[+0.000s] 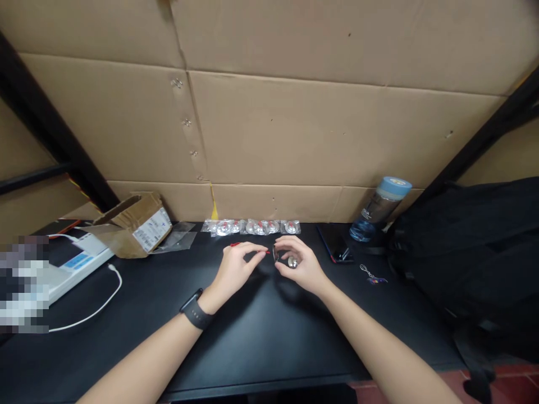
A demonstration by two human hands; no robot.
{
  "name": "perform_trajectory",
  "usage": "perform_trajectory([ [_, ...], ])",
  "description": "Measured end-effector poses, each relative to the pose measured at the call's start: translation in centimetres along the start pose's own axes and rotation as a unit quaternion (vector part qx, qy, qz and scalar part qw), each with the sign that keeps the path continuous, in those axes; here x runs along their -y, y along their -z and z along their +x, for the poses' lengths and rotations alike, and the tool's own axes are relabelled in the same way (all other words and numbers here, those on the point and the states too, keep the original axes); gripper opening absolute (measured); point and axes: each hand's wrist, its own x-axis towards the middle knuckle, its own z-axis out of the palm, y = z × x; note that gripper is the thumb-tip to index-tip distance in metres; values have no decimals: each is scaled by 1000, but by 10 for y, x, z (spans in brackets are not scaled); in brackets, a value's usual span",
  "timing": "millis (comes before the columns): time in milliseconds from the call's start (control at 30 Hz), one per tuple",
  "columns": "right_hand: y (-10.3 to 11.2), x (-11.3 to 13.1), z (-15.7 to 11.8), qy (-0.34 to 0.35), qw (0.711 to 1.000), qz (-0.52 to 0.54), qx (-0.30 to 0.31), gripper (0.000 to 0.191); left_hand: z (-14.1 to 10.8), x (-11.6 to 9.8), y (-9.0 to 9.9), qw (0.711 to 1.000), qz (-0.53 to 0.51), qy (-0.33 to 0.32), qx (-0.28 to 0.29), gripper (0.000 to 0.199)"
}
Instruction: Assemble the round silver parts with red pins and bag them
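Over the middle of the black table, my left hand (239, 268) pinches a thin red cord (266, 252) between thumb and forefinger; more red shows by its knuckles. Facing it, my right hand (301, 266) grips a thin round metal piece (275, 253) by its edge, seen nearly side-on. A shiny silver part (292, 262) shows by the right palm; whether it is held or lies behind the fingers I cannot tell. The hands are apart, with a small gap between cord and metal piece. Beyond them lies a row of clear packets (259, 226) with silver discs and red bits inside.
An opened cardboard box (141, 224), a plastic bag (179, 238) and a white power strip (82, 272) with a cable lie left. At right are a phone (336, 244), a blue-lidded bottle (379, 210), a small keychain (373, 276) and a black backpack (475, 264). Cardboard (286, 129) walls the back.
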Motion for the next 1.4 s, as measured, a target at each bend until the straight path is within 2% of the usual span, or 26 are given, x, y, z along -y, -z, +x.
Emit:
perform_trajectory([
  [100,-11,0,-3,-6,998,61,-26,39,-2,1,-5,997,-63,39,-8,17],
  [200,-15,3,-5,-2,996,79,-26,42,-3,2,-9,992,-110,62,-3,16],
  [367,-16,8,-6,-1,996,82,-37,42,-2,5,-12,990,-117,74,12,20],
  [433,-15,8,-6,-2,996,85,-39,42,-2,5,-13,991,-112,65,16,18],
  [533,-15,7,-6,-4,996,87,-35,43,-3,2,-12,996,-88,28,-7,17],
  [733,-16,6,-6,-7,995,89,-37,40,-8,-7,-11,998,59,-8,-30,19],
  [1167,-19,4,-8,-22,995,92,-38,37,-11,-7,-12,988,145,-35,-50,19],
  [1400,-23,3,-8,-29,993,103,-48,35,-15,-8,-12,976,169,-115,-76,17],
])
